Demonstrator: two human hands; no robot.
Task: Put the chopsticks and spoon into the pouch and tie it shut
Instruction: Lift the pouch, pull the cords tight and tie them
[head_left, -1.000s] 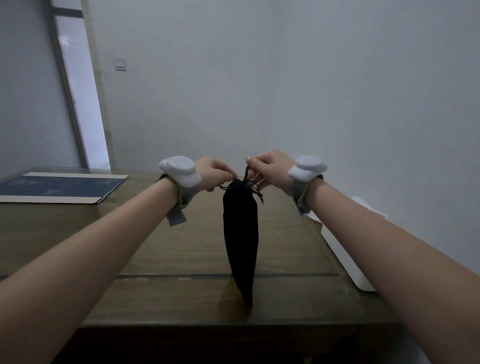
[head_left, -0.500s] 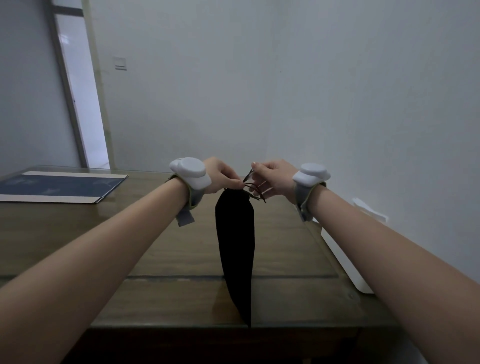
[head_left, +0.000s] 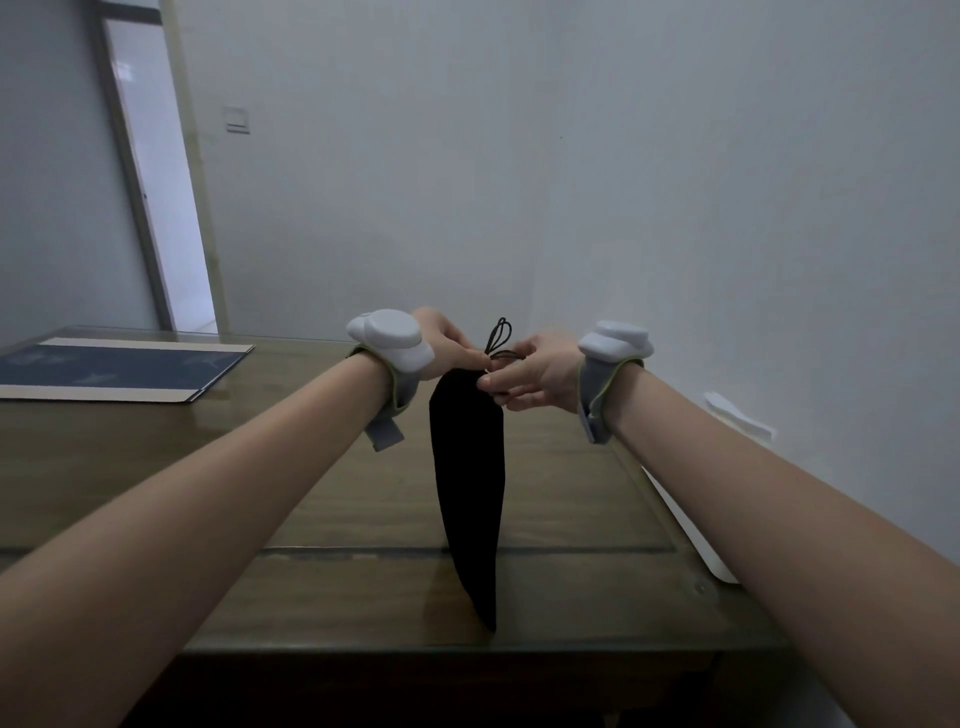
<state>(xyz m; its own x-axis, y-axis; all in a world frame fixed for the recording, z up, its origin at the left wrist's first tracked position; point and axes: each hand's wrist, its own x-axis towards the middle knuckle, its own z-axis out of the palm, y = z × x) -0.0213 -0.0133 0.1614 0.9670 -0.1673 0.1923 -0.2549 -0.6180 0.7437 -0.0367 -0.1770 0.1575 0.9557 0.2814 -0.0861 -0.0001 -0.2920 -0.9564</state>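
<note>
From my head camera, the only view I have, the black pouch (head_left: 470, 488) hangs upright in front of me over the wooden table (head_left: 311, 493), its tip low toward six o'clock, near the front edge, whether touching the wood I cannot tell, and its gathered neck up at twelve between my two hands. My left hand (head_left: 449, 345) sits at ten o'clock from the neck, thumb and forefinger pinched together on the cord right at the mouth. My right hand (head_left: 540, 371) is at three o'clock from the neck, fingers closed on the cord and the bunched fabric just beneath it. A small loop of drawstring (head_left: 497, 335) stands up at twelve above my knuckles. I see no chopsticks or spoon outside, so I judge they are already in the pouch and I am tying the knot. The risk now is that thin loop slipping from my pinch before it cinches, leaving the mouth slack. If I tug unevenly, the pouch could swing or tilt and the knot come loose. A blue folder (head_left: 119, 366) lies far off at nine o'clock.
</note>
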